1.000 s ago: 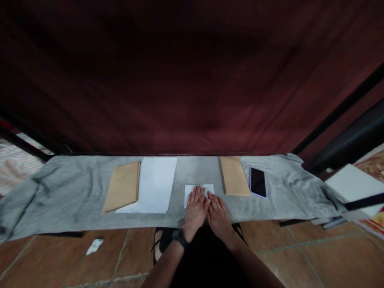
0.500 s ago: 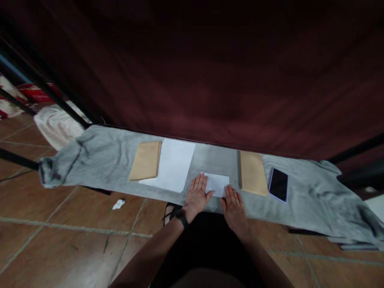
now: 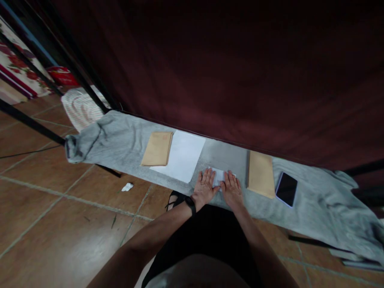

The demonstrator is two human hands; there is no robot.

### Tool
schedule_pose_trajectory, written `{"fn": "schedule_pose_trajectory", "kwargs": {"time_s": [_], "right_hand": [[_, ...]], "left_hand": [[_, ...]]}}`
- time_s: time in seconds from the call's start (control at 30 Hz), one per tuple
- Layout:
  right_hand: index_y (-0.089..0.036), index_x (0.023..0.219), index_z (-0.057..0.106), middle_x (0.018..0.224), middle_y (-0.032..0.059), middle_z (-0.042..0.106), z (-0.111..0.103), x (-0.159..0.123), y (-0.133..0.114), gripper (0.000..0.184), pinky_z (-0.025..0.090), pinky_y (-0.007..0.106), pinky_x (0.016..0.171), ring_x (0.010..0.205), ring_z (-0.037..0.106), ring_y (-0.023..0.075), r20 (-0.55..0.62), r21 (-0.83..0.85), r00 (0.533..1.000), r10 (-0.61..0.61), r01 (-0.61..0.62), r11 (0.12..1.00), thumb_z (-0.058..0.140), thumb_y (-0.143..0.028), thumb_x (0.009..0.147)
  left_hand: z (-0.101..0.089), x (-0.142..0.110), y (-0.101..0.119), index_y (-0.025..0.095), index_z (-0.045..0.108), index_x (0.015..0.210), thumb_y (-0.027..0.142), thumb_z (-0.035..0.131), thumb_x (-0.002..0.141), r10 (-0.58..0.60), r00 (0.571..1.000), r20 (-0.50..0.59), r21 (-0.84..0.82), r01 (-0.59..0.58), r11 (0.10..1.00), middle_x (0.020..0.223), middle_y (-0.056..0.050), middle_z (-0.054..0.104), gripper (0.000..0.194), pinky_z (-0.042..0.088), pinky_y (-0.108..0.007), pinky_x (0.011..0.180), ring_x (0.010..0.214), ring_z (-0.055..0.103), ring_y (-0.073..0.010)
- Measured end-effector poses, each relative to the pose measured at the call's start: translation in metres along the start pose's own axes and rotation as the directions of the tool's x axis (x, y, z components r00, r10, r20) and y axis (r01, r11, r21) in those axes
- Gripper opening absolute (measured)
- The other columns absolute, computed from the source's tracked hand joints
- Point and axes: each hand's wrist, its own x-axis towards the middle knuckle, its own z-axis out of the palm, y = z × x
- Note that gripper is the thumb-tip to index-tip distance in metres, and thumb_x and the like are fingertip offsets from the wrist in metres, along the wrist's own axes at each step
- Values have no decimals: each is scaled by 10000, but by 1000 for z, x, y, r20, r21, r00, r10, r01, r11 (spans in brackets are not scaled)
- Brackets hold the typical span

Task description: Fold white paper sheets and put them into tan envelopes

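Note:
A small folded sheet of white paper lies on the grey cloth, partly covered by both palms. My left hand rests flat on its left side, fingers stretched out, with a dark band on the wrist. Flat on the right side of the paper is my right hand, its fingers also extended. Larger white sheets lie left of my hands, partly under a stack of brown envelopes. To the right sits another stack of brown envelopes.
A phone with a pale purple edge lies beyond the right stack. The grey cloth covers a long narrow bench. A dark red curtain hangs behind it, and black metal bars stand at the left. Crumpled white paper is on the tiled floor.
My right hand has moved up and inward onto the folded paper, closer to my left hand. The whole view has tilted and shifted slightly.

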Motion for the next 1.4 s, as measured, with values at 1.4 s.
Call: {"fn": "schedule_pose_trajectory", "kwargs": {"time_s": [1.4], "right_hand": [[-232, 1024, 736, 1019, 30, 684, -68, 55, 37, 307, 516, 259, 868, 919, 670, 157, 73, 305, 989, 130, -146, 941, 524, -62, 881]], "left_hand": [[-2, -4, -24, 170, 195, 1591, 460, 371, 1025, -108, 942, -318, -402, -31, 915, 1609, -153, 359, 659, 366, -464, 1187, 1470, 369, -261]]}}
